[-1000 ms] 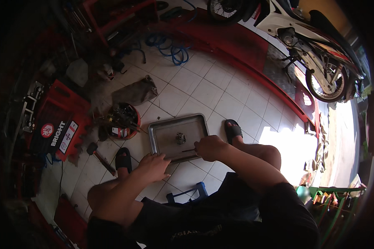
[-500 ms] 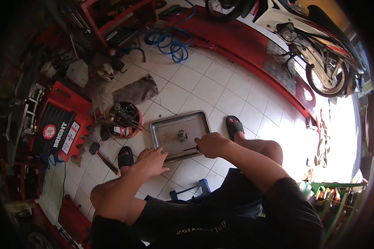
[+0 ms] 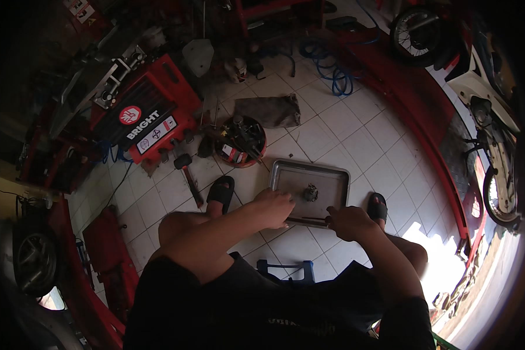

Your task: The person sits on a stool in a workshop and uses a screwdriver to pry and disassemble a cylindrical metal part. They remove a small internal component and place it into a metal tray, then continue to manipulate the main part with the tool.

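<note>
A shallow rectangular metal tray (image 3: pixel 346 186) lies on the floor between my feet. Inside it sits a small metal mechanical part (image 3: pixel 311 193), near the middle. My left hand (image 3: pixel 274 208) is at the tray's near left corner, fingers apart and nothing seen in them; whether it touches the rim is unclear. At the near right corner, my right hand (image 3: pixel 351 223) is closed round a thin, dark, rod-like tool (image 3: pixel 315 219), which points left over the tray's near side. Most of its grip end is hidden by the fingers.
A red tub of tools (image 3: pixel 262 153) stands beyond the tray to the left, near a grey cloth (image 3: pixel 268 112). A hammer (image 3: pixel 189 182) lies by my left sandal. A blue stool (image 3: pixel 286 269) is close in front of me. A motorcycle (image 3: pixel 496 146) stands at right.
The view has swung left, so the tray and hands appear farther right. My left hand has come over the tray's near left corner. The right hand still holds the tool; the metal part stays in the tray.
</note>
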Demonstrator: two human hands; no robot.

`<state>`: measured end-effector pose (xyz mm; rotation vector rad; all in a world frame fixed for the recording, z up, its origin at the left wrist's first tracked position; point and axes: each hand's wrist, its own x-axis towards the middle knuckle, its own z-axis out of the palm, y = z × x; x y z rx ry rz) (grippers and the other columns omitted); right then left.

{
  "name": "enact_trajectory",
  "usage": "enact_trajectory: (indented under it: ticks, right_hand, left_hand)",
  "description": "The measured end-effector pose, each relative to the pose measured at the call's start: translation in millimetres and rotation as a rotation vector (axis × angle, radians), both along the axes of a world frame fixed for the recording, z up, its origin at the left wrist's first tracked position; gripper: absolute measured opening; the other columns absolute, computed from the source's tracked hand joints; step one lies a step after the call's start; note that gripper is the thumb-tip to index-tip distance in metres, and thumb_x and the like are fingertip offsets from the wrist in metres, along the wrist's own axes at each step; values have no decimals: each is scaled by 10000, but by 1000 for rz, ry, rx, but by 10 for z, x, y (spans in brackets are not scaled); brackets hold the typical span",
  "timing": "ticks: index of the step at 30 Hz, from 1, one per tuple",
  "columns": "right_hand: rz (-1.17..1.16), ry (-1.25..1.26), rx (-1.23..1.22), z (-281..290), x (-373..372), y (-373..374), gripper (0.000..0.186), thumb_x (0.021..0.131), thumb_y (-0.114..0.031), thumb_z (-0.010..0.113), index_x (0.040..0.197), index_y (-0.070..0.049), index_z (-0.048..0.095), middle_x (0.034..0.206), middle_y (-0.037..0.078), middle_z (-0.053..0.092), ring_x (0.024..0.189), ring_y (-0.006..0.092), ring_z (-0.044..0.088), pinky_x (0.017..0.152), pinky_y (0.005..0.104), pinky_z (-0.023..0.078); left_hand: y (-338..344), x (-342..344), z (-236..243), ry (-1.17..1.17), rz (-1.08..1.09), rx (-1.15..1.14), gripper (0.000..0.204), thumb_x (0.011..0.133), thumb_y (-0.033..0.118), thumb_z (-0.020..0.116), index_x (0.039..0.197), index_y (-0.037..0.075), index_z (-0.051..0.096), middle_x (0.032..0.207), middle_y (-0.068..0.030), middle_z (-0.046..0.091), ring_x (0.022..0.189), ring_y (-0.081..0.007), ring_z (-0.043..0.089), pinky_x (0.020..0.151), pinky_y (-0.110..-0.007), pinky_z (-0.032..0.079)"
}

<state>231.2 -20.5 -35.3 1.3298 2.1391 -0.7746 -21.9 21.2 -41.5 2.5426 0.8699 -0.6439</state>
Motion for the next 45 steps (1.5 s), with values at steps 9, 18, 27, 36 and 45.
enact_trajectory:
  ticks: [9, 18, 27, 36, 45]
  right_hand:
    - [-5, 17, 64, -316, 193, -49, 263, 876, -167, 608, 1089, -29, 677, 1030, 149, 731, 1005, 316, 714, 800, 414, 580]
    - [0, -53, -49, -248, 208, 19, 324, 888, -153, 615, 1181, -30, 675, 1092, 147, 727, 1050, 331, 703, 831, 431, 582]
    - [-20, 28, 9, -131, 16, 20, 321, 967, -275, 568, 1177, -38, 620, 987, 170, 716, 969, 338, 705, 806, 476, 568]
    - [-58, 33, 37, -302, 193, -25, 228, 867, -191, 612, 991, -52, 743, 1045, 149, 743, 1000, 331, 716, 801, 451, 583]
    - [-31, -5, 18, -324, 158, 5, 279, 877, -176, 624, 1094, -20, 703, 1069, 164, 733, 1014, 347, 713, 817, 446, 583]
  left_hand:
    - [-40, 82, 41, 9, 62, -61, 628, 869, 435, 740, 1314, 34, 550, 1243, -176, 587, 1173, -350, 604, 1001, -468, 487]
    - [-41, 183, 7, 19, 44, -72, 678, 860, 446, 746, 1349, 28, 530, 1290, -179, 575, 1200, -350, 589, 1015, -468, 479]
    - [0, 49, -126, 14, -5, -7, 524, 839, 414, 772, 1144, 16, 618, 1167, -146, 620, 1137, -350, 626, 930, -450, 510]
    - [-6, 182, 92, 47, 94, -73, 630, 854, 416, 760, 1315, 38, 557, 1262, -165, 581, 1187, -349, 600, 1008, -472, 487]
    - [-20, 107, 48, 14, 72, -34, 656, 851, 443, 755, 1319, 29, 554, 1259, -161, 585, 1186, -341, 601, 996, -465, 497]
